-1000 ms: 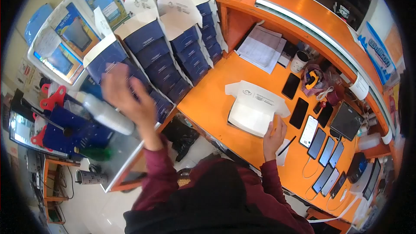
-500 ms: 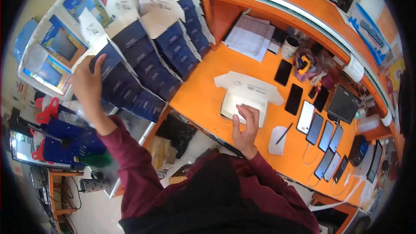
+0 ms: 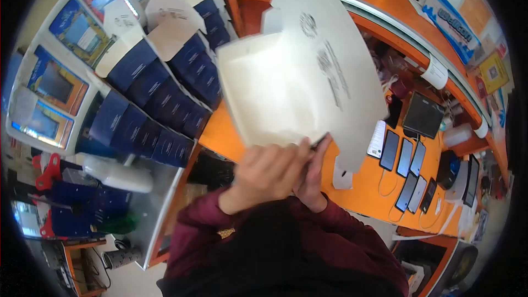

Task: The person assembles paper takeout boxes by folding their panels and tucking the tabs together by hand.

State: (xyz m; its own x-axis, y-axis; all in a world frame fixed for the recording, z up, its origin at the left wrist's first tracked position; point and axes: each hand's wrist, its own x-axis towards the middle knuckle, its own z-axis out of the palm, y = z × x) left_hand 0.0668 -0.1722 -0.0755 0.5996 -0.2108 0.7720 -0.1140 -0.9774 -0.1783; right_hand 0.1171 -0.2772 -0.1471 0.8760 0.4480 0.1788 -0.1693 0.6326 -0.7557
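A white cardboard box (image 3: 264, 88) with its lid flap folded open is held up close in front of me. The flap (image 3: 335, 60) carries printed marks and small text. My left hand (image 3: 267, 173) is closed over the box's near edge, knuckles up. Beside it, my right hand (image 3: 314, 181) is closed at the same near corner, its thumb and fingers around a dark edge or small dark piece that I cannot make out. The raised box hides much of the orange table (image 3: 220, 132) behind it.
Columns of stacked navy boxes (image 3: 187, 66) stand at the left, some with white flaps raised. Several phones (image 3: 407, 157), some with cables attached, lie on the right of the table. A paper slip (image 3: 342, 179) lies by my right hand; a black laptop-like slab (image 3: 423, 115) sits behind.
My left hand has come from the navy stack to the middle, beside my right hand. An open white box is now raised in them. The nearest column's white flap is gone.
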